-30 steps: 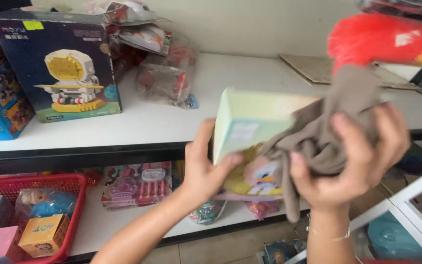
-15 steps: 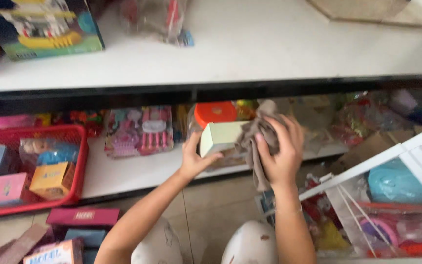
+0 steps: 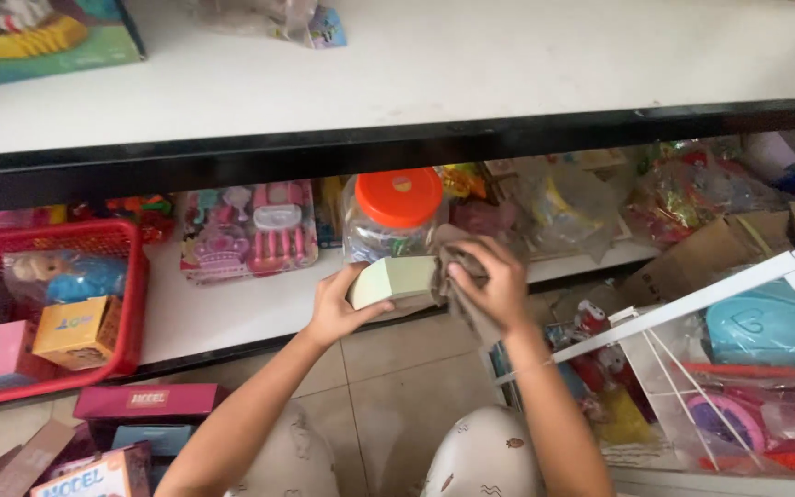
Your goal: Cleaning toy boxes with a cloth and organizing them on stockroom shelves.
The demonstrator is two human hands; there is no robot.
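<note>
I see my left hand [image 3: 338, 308] clamped on the pale green box [image 3: 396, 281], just in front of the orange-lidded clear jar [image 3: 391, 219] on the lower shelf [image 3: 223, 317]. My right hand [image 3: 492, 281], right of the jar, grips a grey-brown cloth [image 3: 460, 299] against the box.

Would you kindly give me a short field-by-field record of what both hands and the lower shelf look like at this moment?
Left hand: left hand grips the pale green box from its left end
Right hand: right hand presses a grey-brown cloth against the box's right side
Behind the box: clear jar with orange lid on the lower shelf
Left of the hands: red basket holding small boxes and a doll
Right of the hands: white wire rack with packaged toys
</note>
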